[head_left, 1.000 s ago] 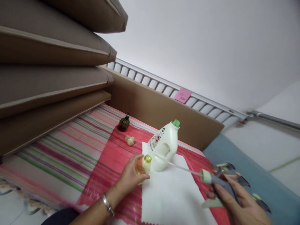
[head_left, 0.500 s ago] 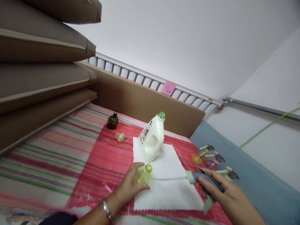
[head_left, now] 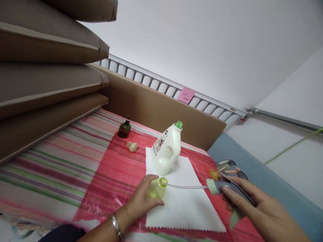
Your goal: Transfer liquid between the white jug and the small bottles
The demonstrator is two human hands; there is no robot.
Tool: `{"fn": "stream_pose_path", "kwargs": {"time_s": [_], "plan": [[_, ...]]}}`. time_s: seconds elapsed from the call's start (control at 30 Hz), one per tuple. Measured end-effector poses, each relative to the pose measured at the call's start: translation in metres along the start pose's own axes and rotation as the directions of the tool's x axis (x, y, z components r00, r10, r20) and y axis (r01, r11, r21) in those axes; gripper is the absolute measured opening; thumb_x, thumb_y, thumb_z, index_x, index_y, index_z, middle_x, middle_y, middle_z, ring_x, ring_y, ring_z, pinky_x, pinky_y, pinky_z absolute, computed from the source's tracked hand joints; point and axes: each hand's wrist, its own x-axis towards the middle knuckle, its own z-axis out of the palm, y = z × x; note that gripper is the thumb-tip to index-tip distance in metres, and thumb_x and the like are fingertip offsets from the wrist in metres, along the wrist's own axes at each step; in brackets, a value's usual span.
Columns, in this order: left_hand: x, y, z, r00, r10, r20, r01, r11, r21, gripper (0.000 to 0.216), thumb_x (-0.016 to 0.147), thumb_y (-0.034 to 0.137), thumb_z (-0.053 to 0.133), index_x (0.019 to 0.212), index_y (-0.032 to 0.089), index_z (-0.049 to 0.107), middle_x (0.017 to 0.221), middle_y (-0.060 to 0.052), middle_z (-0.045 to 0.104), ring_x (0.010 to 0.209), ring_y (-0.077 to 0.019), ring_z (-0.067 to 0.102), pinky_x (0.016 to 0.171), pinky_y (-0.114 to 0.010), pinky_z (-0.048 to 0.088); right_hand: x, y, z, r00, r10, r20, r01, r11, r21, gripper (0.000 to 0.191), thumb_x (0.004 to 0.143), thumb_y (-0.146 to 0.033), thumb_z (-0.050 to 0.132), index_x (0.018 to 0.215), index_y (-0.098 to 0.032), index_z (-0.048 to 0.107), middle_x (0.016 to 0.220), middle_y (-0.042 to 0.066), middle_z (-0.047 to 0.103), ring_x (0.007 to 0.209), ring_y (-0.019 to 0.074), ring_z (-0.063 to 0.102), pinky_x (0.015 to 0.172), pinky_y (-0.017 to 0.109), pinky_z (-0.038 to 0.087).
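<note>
My left hand is closed round a small translucent yellow-green bottle, tilted with its open mouth to the right. In my right hand is a grey and pale green trigger spray head, its thin clear dip tube pointing left. The tube's tip is at the bottle's mouth; I cannot tell whether it is inside. Just behind the bottle stands a white jug with a handle and an open green-rimmed neck. Both hands are over a white zigzag-edged cloth.
A dark pump bottle and a small cream-coloured piece sit at the back left. Several spray bottles lie behind my right hand. Stacked brown cushions rise on the left. Red sheeting covers the striped cloth.
My right hand has drawn the spray head to the right, and the tube's tip has risen from just below the bottle's mouth to level with it. The view has shifted slightly.
</note>
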Motion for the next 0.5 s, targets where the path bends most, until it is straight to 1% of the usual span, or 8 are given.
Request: {"fn": "stream_pose_path", "kwargs": {"time_s": [0.07,0.17,0.23,0.3,0.33,0.4,0.5], "plan": [[-0.002,0.002,0.001,0.999,0.018,0.033,-0.018,1.0,0.008,0.071,0.055,0.026,0.084,0.118,0.022,0.051,0.12,-0.009,0.056,0.114,-0.0277,0.05,0.102,-0.043,0.037,0.003,-0.006,0.01,0.999,-0.029,0.03,0.029,1.0,-0.006,0.054,0.073,-0.063,0.05,0.104,-0.02,0.062,0.064,0.003,0.069,0.063,0.0229,0.065,0.059,0.032,0.054],[-0.005,0.003,0.004,0.997,0.042,0.07,-0.043,0.999,0.016,0.073,0.054,0.028,0.084,0.119,0.023,0.051,0.12,-0.009,0.056,0.114,-0.0286,0.05,0.102,-0.043,0.037,0.005,-0.019,0.034,0.992,-0.095,0.082,0.096,0.995,-0.008,0.042,0.076,-0.053,0.052,0.102,-0.021,0.063,0.071,0.003,0.07,0.062,0.0205,0.064,0.056,0.03,0.051],[-0.006,0.002,0.006,0.997,0.037,0.072,-0.038,0.999,0.015,0.074,0.053,0.028,0.084,0.119,0.022,0.051,0.119,-0.009,0.056,0.114,-0.0286,0.05,0.101,-0.043,0.038,0.006,-0.027,0.055,0.974,-0.147,0.174,0.15,0.989,-0.01,0.031,0.078,-0.044,0.052,0.097,-0.022,0.064,0.074,0.002,0.07,0.055,0.017,0.062,0.05,0.027,0.048],[-0.006,0.0,0.007,0.997,0.033,0.07,-0.034,0.999,0.013,0.075,0.054,0.029,0.084,0.12,0.022,0.05,0.119,-0.009,0.056,0.113,-0.0282,0.051,0.1,-0.043,0.038,0.009,-0.033,0.076,0.945,-0.184,0.269,0.191,0.982,-0.002,0.026,0.079,-0.037,0.051,0.095,-0.023,0.065,0.078,0.001,0.07,0.051,0.0147,0.059,0.048,0.025,0.046],[-0.006,-0.001,0.007,0.997,0.035,0.068,-0.036,0.999,0.011,0.075,0.054,0.03,0.084,0.12,0.021,0.049,0.118,-0.009,0.056,0.113,-0.028,0.051,0.1,-0.042,0.039,0.011,-0.035,0.084,0.937,-0.193,0.291,0.201,0.98,0.003,0.025,0.079,-0.036,0.05,0.095,-0.022,0.064,0.081,0.002,0.07,0.051,0.0143,0.059,0.048,0.025,0.045],[-0.005,-0.002,0.007,0.997,0.046,0.063,-0.047,0.999,0.01,0.074,0.055,0.032,0.083,0.12,0.022,0.049,0.119,-0.009,0.055,0.112,-0.0277,0.051,0.099,-0.042,0.039,0.015,-0.038,0.094,0.934,-0.202,0.294,0.211,0.977,0.001,0.025,0.08,-0.036,0.049,0.096,-0.022,0.064,0.084,0.002,0.07,0.052,0.0143,0.059,0.049,0.026,0.045],[-0.004,-0.002,0.005,0.998,0.055,0.041,-0.055,0.998,0.017,0.072,0.056,0.031,0.083,0.119,0.022,0.049,0.118,-0.009,0.055,0.112,-0.0271,0.051,0.098,-0.041,0.04,0.021,-0.041,0.097,0.934,-0.2,0.296,0.22,0.975,-0.034,0.026,0.079,-0.037,0.049,0.095,-0.022,0.063,0.087,0.003,0.069,0.048,0.0134,0.056,0.051,0.027,0.044]]}}
